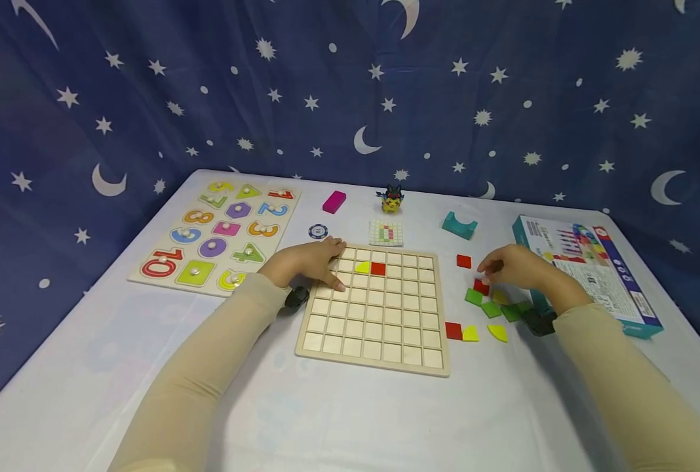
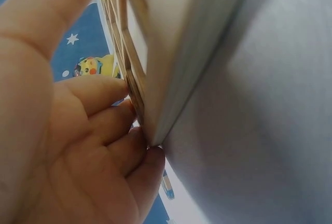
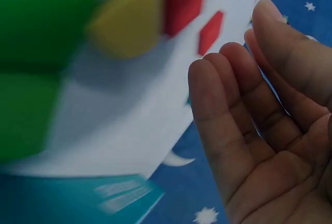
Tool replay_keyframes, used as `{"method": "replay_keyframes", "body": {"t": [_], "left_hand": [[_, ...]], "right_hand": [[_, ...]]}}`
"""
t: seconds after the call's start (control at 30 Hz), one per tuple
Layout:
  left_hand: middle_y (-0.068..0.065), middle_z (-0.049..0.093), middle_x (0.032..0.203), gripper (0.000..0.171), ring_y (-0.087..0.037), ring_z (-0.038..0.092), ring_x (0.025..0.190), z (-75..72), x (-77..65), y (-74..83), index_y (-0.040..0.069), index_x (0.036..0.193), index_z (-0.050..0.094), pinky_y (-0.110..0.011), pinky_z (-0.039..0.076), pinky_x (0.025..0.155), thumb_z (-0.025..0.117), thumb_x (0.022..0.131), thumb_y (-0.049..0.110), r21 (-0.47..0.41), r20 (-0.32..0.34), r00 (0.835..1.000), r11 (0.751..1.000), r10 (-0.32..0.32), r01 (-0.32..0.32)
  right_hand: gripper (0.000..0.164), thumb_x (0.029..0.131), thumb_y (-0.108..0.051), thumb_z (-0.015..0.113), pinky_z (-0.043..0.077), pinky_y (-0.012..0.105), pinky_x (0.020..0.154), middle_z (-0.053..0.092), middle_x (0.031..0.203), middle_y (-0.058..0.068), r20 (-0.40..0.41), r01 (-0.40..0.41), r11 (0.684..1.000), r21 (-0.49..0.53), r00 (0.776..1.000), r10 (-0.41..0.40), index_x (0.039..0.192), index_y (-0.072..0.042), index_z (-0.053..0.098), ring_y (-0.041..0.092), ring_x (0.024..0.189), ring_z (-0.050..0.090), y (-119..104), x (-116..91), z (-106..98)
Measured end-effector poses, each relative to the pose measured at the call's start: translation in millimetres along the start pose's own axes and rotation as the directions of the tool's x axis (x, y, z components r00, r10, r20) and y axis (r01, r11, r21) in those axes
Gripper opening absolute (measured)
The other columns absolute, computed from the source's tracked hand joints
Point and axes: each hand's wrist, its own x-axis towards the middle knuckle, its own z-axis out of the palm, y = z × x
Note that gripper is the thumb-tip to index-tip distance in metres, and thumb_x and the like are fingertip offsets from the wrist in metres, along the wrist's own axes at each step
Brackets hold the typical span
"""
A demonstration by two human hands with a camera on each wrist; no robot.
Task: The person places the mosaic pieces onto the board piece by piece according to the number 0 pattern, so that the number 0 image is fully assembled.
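Observation:
My left hand (image 1: 314, 259) rests at the far left corner of a wooden grid board (image 1: 373, 352), thumb over the squares; its fingertips touch the board's edge (image 2: 161, 94) in the left wrist view. A yellow quarter-circle tile (image 1: 362, 267) and a red square tile (image 1: 378, 269) lie side by side in the grid. Right of the board, my right hand (image 1: 512, 265) hovers over loose tiles, closest to a red square (image 1: 481, 286). Its loosely bent fingers (image 3: 210, 92) hold nothing in the right wrist view. Several green tiles (image 1: 491, 309) and yellow quarter-circles (image 1: 497, 334) lie nearby.
A number puzzle board (image 1: 208, 229) lies at left. Behind the grid are a small pattern card (image 1: 386, 233), a poker chip (image 1: 318, 231), a magenta block (image 1: 334, 202), a toy figure (image 1: 392, 200) and a teal arch block (image 1: 459, 225). A box (image 1: 598, 275) borders the right arm.

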Motion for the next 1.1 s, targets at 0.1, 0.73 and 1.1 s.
{"method": "replay_keyframes", "body": {"t": [0.1,0.73,1.1], "left_hand": [[-0.011,0.006,0.155,0.101,-0.026,0.002,0.143,0.0,-0.8,0.3,0.008,0.148,0.014,-0.043,0.009,0.116,0.073,0.075,0.043,-0.006,0.0,1.0,1.0,-0.002,0.002],[-0.01,0.007,0.155,0.101,-0.026,0.003,0.143,1.1,-0.2,-1.2,0.008,0.148,0.014,-0.043,0.009,0.116,0.073,0.075,0.043,-0.02,-0.006,1.0,1.0,-0.002,0.002],[-0.01,0.007,0.155,0.101,-0.025,0.003,0.143,1.4,0.4,-2.1,0.009,0.149,0.013,-0.042,0.01,0.116,0.073,0.075,0.045,-0.011,-0.004,1.0,1.0,0.001,-0.001]], "right_hand": [[0.026,0.084,-0.013,0.065,0.051,0.042,0.082,0.066,0.094,0.008,0.014,-0.004,1.0,0.015,1.0,0.003,0.106,0.001,0.066,0.02,0.084,0.055,13.3,-6.5,2.1],[0.02,0.077,-0.006,0.071,0.047,0.029,0.07,0.059,0.084,0.005,0.019,0.013,1.0,0.021,1.0,-0.013,0.095,-0.002,0.063,0.02,0.078,0.05,18.8,-15.0,18.1],[0.009,0.083,-0.006,0.064,0.045,0.027,0.064,0.056,0.075,0.003,0.017,-0.003,0.994,0.112,1.0,0.001,0.091,-0.002,0.063,0.018,0.07,0.051,6.7,-4.9,17.3]]}}
